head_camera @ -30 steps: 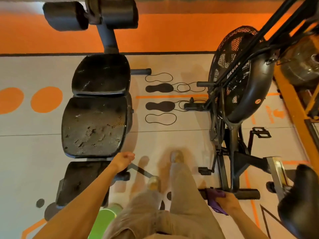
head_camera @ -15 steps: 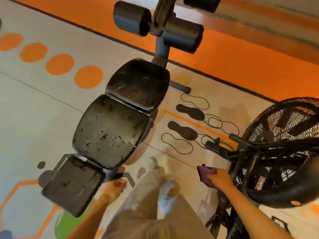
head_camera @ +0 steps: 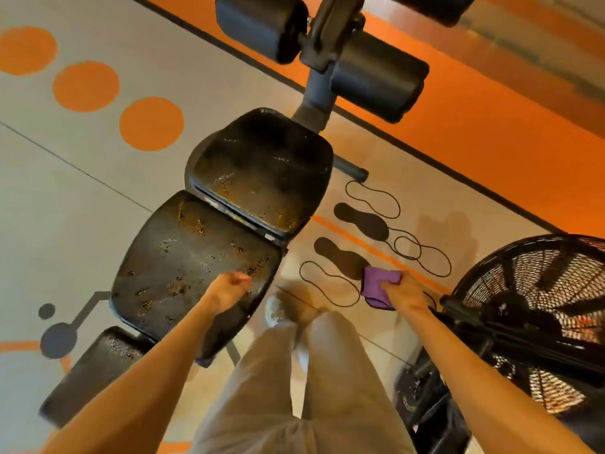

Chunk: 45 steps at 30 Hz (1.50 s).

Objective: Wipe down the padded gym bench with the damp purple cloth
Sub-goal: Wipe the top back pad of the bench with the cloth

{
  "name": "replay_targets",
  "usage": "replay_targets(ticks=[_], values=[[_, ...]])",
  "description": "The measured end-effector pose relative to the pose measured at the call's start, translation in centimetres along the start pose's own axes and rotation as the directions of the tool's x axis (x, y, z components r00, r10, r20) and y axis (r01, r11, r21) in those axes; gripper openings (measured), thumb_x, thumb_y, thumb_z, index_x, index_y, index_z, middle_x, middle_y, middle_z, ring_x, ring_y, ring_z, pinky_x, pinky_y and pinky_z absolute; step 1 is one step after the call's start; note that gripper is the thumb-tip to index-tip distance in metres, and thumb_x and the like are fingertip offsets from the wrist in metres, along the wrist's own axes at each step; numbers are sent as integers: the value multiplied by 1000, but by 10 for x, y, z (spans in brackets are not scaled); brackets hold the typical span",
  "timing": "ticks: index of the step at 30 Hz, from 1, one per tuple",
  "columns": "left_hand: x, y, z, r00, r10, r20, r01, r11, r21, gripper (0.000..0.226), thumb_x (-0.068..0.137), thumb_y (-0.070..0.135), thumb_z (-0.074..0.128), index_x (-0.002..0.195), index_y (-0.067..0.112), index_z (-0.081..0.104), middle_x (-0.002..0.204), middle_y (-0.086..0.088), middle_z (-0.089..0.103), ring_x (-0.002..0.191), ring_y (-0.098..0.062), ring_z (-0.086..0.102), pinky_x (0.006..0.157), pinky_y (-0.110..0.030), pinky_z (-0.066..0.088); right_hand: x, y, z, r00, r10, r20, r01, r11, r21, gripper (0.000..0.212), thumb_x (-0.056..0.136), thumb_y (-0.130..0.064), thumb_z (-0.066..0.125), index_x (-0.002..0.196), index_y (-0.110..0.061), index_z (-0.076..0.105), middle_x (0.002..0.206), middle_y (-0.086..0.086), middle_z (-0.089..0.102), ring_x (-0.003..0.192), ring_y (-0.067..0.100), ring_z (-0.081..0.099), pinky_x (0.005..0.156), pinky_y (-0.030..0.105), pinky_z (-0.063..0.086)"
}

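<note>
The black padded gym bench [head_camera: 196, 257] stretches from the lower left toward the upper middle, its worn pads speckled with brown flecks. My left hand [head_camera: 227, 290] hangs over the near right corner of the middle pad, fingers loosely curled and holding nothing. My right hand [head_camera: 401, 291] grips the folded purple cloth [head_camera: 376, 283] above the floor, to the right of the bench and apart from it.
Black foam leg rollers [head_camera: 376, 77] stand on a post at the bench's far end. An air bike with a caged fan wheel [head_camera: 537, 316] crowds the right side. Footprint markings [head_camera: 360, 221] lie on the grey floor between them. My legs and shoes [head_camera: 278, 309] are below.
I have stepped closer to the bench. My left hand rose from beside the bench frame to over the middle pad. My right hand carried the cloth up and forward.
</note>
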State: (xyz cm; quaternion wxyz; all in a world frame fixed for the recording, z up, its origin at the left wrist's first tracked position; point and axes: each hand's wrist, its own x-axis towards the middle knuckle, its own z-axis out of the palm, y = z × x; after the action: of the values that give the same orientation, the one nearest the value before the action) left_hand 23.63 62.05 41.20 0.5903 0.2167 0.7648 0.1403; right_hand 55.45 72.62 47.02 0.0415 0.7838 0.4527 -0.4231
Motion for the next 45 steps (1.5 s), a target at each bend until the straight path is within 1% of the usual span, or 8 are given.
replay_targets(ticks=[4, 9, 12, 17, 24, 32, 38, 45], values=[[35, 58, -6, 998, 57, 25, -58, 997, 56, 27, 100, 9, 52, 123, -1, 60, 108, -12, 61, 91, -20, 56, 70, -25, 44, 40, -51, 4, 996, -65, 56, 68, 996, -54, 39, 96, -12, 53, 133, 0, 49, 134, 21, 54, 124, 36, 51, 103, 39, 40], [80, 108, -3, 998, 64, -8, -63, 997, 50, 24, 99, 9, 52, 119, 5, 65, 123, -14, 65, 118, -28, 59, 103, -36, 45, 102, -105, 9, 990, -124, 60, 129, 988, -85, 35, 96, -15, 52, 128, -2, 53, 128, 21, 58, 116, 34, 56, 93, 37, 45], [111, 132, 2, 994, 96, -48, -92, 993, 76, 27, 100, 11, 50, 123, 6, 63, 124, -12, 65, 118, -25, 59, 91, -23, 43, 139, -135, 12, 978, -196, 69, 199, 979, -34, 42, 90, -13, 59, 130, -6, 50, 126, 16, 58, 116, 34, 57, 97, 42, 50], [163, 161, 8, 982, 163, -90, -152, 980, 126, 26, 98, 14, 51, 119, 19, 65, 116, -9, 70, 102, -24, 65, 87, -30, 48, 198, -179, 19, 948, -318, 23, 318, 948, 14, 33, 88, -10, 63, 117, -6, 49, 103, 3, 54, 90, 16, 55, 57, 12, 41], [231, 193, 12, 929, 330, -165, -282, 924, 258, 24, 97, 15, 53, 118, 20, 64, 122, -7, 60, 103, -18, 61, 98, -37, 52, 269, -238, 35, 947, -291, 138, 266, 948, 173, 6, 93, -12, 50, 96, -13, 55, 96, 3, 53, 77, 14, 52, 49, 15, 39], [297, 194, 10, 747, 614, -256, -445, 748, 493, 29, 94, 17, 56, 123, 19, 63, 132, -2, 49, 123, -21, 49, 104, -34, 43, 336, -250, 80, 868, -487, 99, 480, 873, 91, 27, 88, -10, 61, 115, -13, 60, 114, 5, 60, 106, 19, 57, 86, 28, 53], [332, 196, 1, 604, 773, -196, -503, 560, 658, 42, 92, 18, 60, 133, 15, 57, 147, -9, 44, 133, -29, 45, 108, -45, 39, 354, -220, 129, 579, -809, -105, 686, 553, -474, 55, 95, -40, 51, 146, -24, 39, 155, 4, 34, 144, 30, 27, 117, 50, 19], [361, 188, -4, 607, 791, -80, -482, 446, 754, 54, 99, 26, 48, 150, 13, 37, 161, -7, 28, 151, -28, 22, 123, -41, 13, 363, -214, 169, 623, -769, -143, 636, 605, -478, 59, 100, -36, 26, 152, -10, 17, 161, 10, 17, 149, 31, 10, 118, 50, 25]])
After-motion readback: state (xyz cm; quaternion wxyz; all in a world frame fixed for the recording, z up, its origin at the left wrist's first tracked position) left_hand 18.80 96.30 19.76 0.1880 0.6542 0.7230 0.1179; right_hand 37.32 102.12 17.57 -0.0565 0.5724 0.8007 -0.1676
